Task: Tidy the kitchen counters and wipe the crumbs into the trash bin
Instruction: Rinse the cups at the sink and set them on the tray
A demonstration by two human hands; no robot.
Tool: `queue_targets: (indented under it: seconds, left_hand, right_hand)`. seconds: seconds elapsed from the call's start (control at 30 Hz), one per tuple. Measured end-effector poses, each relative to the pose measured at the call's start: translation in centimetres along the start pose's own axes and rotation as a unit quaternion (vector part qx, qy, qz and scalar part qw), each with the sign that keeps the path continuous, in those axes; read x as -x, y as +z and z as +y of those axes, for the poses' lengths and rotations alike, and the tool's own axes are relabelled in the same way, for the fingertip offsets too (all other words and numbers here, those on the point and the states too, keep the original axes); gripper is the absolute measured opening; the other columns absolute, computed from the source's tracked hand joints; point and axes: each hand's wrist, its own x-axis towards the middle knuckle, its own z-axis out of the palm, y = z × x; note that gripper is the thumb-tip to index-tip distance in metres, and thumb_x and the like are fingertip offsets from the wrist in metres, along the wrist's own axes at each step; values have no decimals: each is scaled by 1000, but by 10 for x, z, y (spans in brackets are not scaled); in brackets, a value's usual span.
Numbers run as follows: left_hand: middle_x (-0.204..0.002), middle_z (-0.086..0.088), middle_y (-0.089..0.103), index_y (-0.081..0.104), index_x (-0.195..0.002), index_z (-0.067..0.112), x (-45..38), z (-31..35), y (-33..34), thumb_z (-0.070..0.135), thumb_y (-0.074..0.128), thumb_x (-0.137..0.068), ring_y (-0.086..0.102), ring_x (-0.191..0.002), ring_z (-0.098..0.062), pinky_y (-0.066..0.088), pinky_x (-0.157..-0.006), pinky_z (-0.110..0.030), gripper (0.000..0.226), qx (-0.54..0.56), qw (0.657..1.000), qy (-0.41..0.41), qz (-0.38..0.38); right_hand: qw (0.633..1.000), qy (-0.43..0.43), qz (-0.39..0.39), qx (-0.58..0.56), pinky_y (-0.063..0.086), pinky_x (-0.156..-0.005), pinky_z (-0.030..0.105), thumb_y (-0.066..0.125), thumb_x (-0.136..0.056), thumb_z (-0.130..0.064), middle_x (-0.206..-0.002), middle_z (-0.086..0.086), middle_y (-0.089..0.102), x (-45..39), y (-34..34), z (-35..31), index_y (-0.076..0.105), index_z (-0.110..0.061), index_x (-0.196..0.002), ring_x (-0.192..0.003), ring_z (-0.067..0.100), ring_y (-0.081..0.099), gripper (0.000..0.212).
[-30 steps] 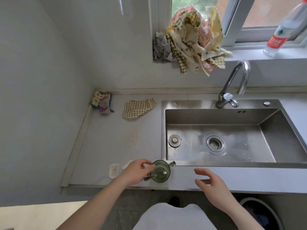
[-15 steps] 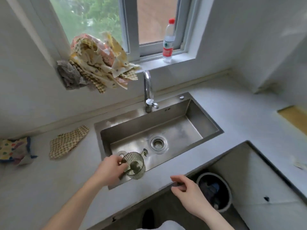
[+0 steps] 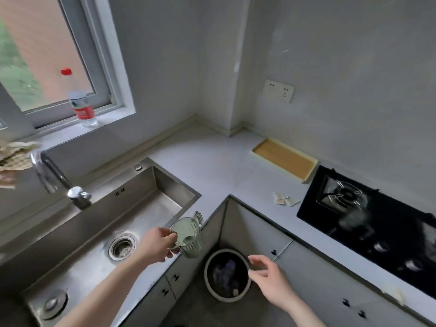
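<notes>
The left hand (image 3: 154, 244) grips the cup (image 3: 187, 237); the right hand (image 3: 269, 278) is loosely open. Tilted, the cup could drop its spoon (image 3: 185, 240) toward the bin (image 3: 227, 274) below the fingers.

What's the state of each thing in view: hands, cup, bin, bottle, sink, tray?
left hand: grips the green cup by its rim
green cup: held tilted near the counter corner, spoon inside
right hand: fingers loosely curled, holds nothing
trash bin: uncovered, holds some rubbish
water bottle: upright on the sill, capped
sink: drain strainer in place
yellow tray: flat on the counter
</notes>
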Motion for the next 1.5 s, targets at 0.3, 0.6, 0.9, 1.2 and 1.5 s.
queue_targets:
  seconds: [0.3,0.6,0.9,1.2,1.5]
  left_hand:
    - [-71,-8,77,69,-80,6,-75,124,85,17,50,-90,65,-53,-17,54,-50,-27,24,-51,997,44,-40]
    - [-59,-2,71,67,-82,14,-178,237,203,19,50,-89,65,-47,-16,56,-48,-30,20,-124,975,114,-144]
    - [-87,-6,79,71,-98,7,-204,329,340,24,47,-97,75,-73,-16,64,-62,-29,30,-194,938,104,-268]
    - [-90,-12,76,63,-89,7,-202,361,415,19,50,-99,75,-77,-26,61,-82,-44,20,-166,937,71,-299]
    - [-95,-7,72,59,-122,8,-199,358,418,33,52,-104,72,-85,-24,64,-74,-39,31,-123,949,58,-286]
  right_hand:
    - [994,60,78,-41,48,-77,12,69,-90,-26,-116,-25,64,-20,-90,56,61,-43,-113,-89,-5,69,30]
    - [968,152,170,-100,43,-72,7,74,-87,-25,-115,-22,65,-43,-126,104,62,-43,-110,-83,-10,69,31]
    - [928,221,259,-155,39,-75,4,70,-91,-29,-116,-27,59,-26,-148,134,59,-42,-116,-89,-8,64,30]
    - [862,255,382,-213,47,-80,6,83,-76,-13,-91,-43,66,-7,-150,193,61,-74,-84,-95,-17,60,66]
    - [853,270,385,-229,47,-81,8,83,-76,-13,-89,-31,72,-7,-140,215,66,-67,-85,-81,-13,66,57]
